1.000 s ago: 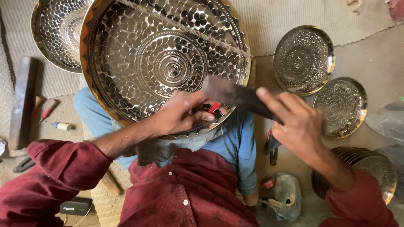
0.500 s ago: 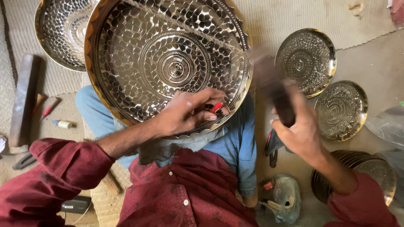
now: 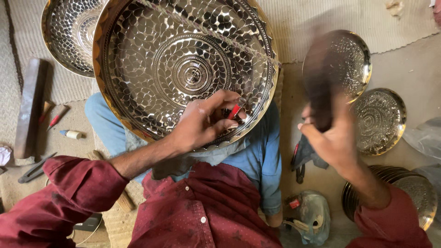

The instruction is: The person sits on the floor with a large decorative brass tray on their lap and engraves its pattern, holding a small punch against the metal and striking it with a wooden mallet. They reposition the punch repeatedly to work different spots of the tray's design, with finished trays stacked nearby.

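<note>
Brass tray (image 3: 183, 69) rim: left hand (image 3: 202, 121) fingers pinch red punch (image 3: 233, 111); right hand (image 3: 328, 138) grips blurred hammer (image 3: 321, 87)

Dark red dotted button shirt (image 3: 202, 211), long sleeves; blue trousers (image 3: 262, 156).

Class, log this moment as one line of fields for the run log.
left hand: holds red-tipped punch against large embossed metal bowl | right hand: grips blurred dark hammer, raised | small embossed plates: floor, right
</note>
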The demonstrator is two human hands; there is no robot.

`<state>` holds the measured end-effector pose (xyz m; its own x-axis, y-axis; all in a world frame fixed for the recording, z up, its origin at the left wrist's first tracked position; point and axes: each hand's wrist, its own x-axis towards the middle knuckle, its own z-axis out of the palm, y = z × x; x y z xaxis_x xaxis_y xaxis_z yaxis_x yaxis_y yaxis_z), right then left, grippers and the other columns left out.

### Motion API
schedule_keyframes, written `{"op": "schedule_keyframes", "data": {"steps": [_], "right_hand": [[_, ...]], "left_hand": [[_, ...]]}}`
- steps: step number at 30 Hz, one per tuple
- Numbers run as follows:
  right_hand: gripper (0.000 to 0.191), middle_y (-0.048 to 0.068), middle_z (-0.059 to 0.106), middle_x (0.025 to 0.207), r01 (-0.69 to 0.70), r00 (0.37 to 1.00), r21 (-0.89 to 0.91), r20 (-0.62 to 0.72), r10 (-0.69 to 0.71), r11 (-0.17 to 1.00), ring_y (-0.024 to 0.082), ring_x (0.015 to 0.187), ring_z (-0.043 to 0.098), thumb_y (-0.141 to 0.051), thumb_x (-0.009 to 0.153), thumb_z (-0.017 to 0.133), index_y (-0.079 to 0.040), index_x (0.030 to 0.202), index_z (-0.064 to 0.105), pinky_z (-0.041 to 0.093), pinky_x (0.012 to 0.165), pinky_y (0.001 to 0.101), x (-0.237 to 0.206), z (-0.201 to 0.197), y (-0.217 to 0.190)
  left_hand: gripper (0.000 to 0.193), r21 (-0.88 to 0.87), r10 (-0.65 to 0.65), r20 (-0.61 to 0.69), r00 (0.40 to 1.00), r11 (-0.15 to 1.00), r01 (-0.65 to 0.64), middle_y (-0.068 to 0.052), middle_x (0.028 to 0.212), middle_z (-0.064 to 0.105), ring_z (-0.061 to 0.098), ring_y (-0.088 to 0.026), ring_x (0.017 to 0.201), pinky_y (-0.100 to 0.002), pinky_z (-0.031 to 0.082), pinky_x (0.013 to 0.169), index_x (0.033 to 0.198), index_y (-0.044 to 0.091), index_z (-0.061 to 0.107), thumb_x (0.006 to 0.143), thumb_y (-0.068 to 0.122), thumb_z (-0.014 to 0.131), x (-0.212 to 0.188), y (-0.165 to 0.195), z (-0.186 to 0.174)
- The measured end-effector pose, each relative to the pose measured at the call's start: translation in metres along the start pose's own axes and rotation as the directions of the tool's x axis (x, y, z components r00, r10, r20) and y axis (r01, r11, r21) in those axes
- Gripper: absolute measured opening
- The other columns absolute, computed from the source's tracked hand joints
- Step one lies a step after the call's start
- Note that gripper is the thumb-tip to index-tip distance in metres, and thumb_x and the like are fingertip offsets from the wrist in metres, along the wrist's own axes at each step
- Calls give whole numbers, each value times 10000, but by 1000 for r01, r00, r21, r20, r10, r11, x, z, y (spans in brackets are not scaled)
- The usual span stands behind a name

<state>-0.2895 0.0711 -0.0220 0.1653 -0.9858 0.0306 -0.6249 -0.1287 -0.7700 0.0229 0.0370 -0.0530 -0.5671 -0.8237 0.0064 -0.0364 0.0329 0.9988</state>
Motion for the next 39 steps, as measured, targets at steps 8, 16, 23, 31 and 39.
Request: {"op": "schedule_keyframes", "data": {"steps": [8, 16, 23, 31, 39], "right_hand": [[994, 93, 645, 894, 148, 979, -360, 187, -84, 921, 243, 764, 652, 87, 673, 751, -203, 1566, 424, 551, 687, 400, 14, 5, -19], [828, 95, 674, 995, 91, 980, 357, -196, -21, 929, 145, 863, 683, 52, 882, 775, -31, 1570, 321, 587, 804, 300, -34, 83, 44], [791, 71, 656, 1007, 45, 896, 669, -356, 266, 742, 139, 904, 657, 27, 873, 772, -34, 1502, 296, 560, 830, 291, -59, 172, 77], [780, 73, 640, 914, 44, 970, 305, -240, 32, 951, 157, 777, 642, -13, 924, 802, -27, 1563, 356, 551, 766, 326, -42, 68, 53], [851, 111, 682, 1048, 142, 970, 293, -233, -73, 946, 181, 834, 698, -30, 907, 803, -106, 1605, 322, 612, 766, 304, -8, 9, 5]], "left_hand": [[489, 34, 1, 14, 1000, 999, -1, -126, 1215, 751, 719, -193, 1160, -325, 624, 1006, 1388, -15, 503, 930, -106, 648, -2, -1, -1], [387, -139, -48, -21, 999, 989, 45, -133, 1246, 723, 749, -244, 1147, -330, 695, 966, 1330, 2, 492, 974, -65, 631, 3, -9, -11], [447, 150, 1, 40, 999, 989, -7, -101, 1238, 746, 777, -189, 928, -286, 673, 755, 1306, 14, 513, 921, 3, 738, 9, -15, -13], [466, 162, 66, 103, 993, 983, -82, -90, 1232, 743, 795, -182, 981, -256, 696, 744, 1318, 4, 518, 913, -16, 748, 11, -16, -9], [467, 186, 180, 171, 969, 960, -211, -114, 1270, 739, 753, -233, 1141, -318, 660, 944, 1366, -27, 512, 932, -80, 674, 13, -14, -7]]}}
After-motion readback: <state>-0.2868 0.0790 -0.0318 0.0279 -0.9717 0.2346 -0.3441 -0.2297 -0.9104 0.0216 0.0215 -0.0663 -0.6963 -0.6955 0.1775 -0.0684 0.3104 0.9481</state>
